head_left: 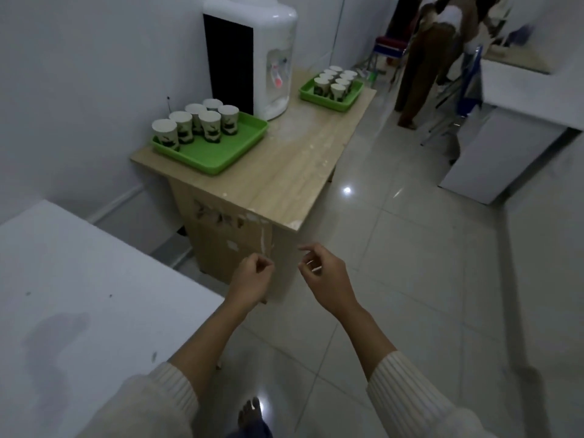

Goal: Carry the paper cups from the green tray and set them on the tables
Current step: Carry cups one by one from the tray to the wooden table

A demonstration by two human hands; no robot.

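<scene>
Left hand (252,278): fingers loosely curled, holding nothing. Right hand (327,279): fingers loosely curled, slightly more spread, also holding nothing. Both are held low in front of the body, side by side, in front of the end panel of the wooden surface (284,172) and not touching it.

Near green tray (221,153): ahead and up-left of both hands, at the near-left corner of the wooden surface, by the wall. Six paper cups (196,123) stand upright in it, crowded toward the wall side; the front part of the tray is bare. The left hand is the nearer to this tray.

Far green tray (328,104) with its far cups (335,80) sits at the far end, past the water dispenser (268,58), well apart from either hand.

Judgement: no cup in hand yet; next is a reach forward-left. The white surface (79,295) just left of the person looks like the closest drop-off; a second white surface (521,99) lies far right.
</scene>
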